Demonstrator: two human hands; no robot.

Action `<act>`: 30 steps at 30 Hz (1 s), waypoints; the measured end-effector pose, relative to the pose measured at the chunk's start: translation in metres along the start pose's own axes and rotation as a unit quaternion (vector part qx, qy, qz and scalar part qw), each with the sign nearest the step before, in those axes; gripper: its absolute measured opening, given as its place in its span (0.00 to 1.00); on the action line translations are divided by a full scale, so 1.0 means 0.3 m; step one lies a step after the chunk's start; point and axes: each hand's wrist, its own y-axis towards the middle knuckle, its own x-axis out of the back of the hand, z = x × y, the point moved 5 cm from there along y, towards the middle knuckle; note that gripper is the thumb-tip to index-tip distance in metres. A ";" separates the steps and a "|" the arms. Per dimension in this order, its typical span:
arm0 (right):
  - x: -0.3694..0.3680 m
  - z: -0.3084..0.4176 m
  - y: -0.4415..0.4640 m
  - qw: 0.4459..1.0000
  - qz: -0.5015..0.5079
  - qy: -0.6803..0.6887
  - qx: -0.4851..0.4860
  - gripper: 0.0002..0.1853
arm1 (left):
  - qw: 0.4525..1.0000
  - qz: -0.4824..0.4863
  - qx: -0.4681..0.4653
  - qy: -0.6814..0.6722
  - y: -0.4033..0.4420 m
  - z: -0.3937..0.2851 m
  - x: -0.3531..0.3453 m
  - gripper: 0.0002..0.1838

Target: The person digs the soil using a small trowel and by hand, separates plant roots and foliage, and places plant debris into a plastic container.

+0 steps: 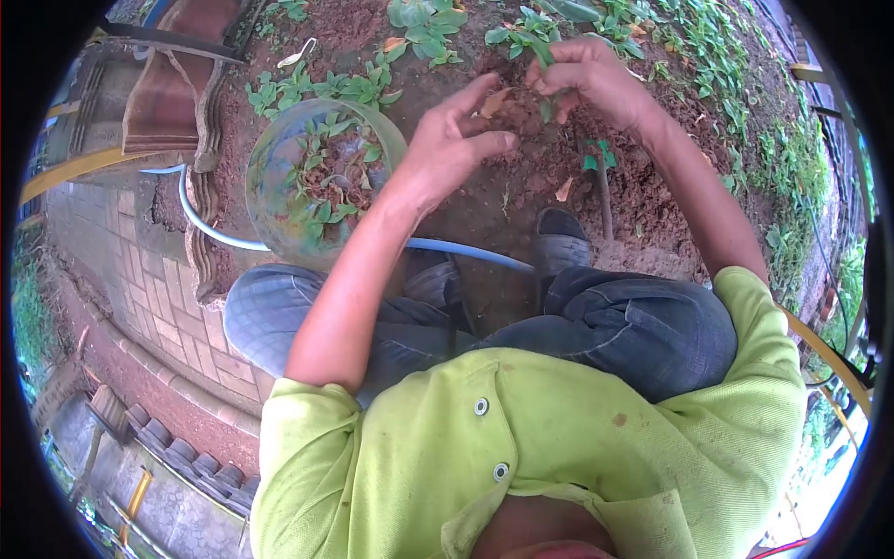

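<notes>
My left hand (456, 140) is over the soil with its thumb and fingers apart and nothing between them. To its right, my right hand (587, 82) pinches a green leaf (541, 54) between thumb and fingers. Small leafy plants (531, 30) grow just beyond it. Brown dry leaves (495, 102) lie on the dark soil near both hands. A cloudy, see-through bucket (258, 182) stands left of my left forearm, with pulled weeds (326, 177) and soil inside.
A pale blue hose (475, 252) runs behind the bucket and past my shoes. A thin upright stick (605, 200) with a green piece stands in loose soil at the right. Stacked roof tiles (172, 102) and brick paving (154, 289) lie at the left.
</notes>
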 end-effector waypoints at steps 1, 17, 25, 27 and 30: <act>-0.010 0.035 -0.007 1.000 0.025 -0.006 0.011 0.15 | 1.000 0.003 -0.002 0.002 0.002 0.006 -0.005 0.24; -0.006 0.115 -0.135 0.991 -0.128 -0.038 0.021 0.25 | 0.968 0.007 0.060 -0.245 0.026 -0.011 -0.009 0.17; -0.088 0.053 -0.134 0.993 -0.098 0.001 0.066 0.21 | 0.983 -0.021 0.051 -0.176 0.020 -0.019 -0.005 0.11; -0.084 0.074 -0.136 0.991 -0.106 0.015 0.078 0.20 | 0.992 -0.027 0.033 -0.115 0.011 -0.043 -0.008 0.11; -0.073 0.076 -0.139 0.988 -0.133 0.032 0.073 0.18 | 0.996 -0.025 0.015 -0.080 0.013 -0.041 -0.008 0.13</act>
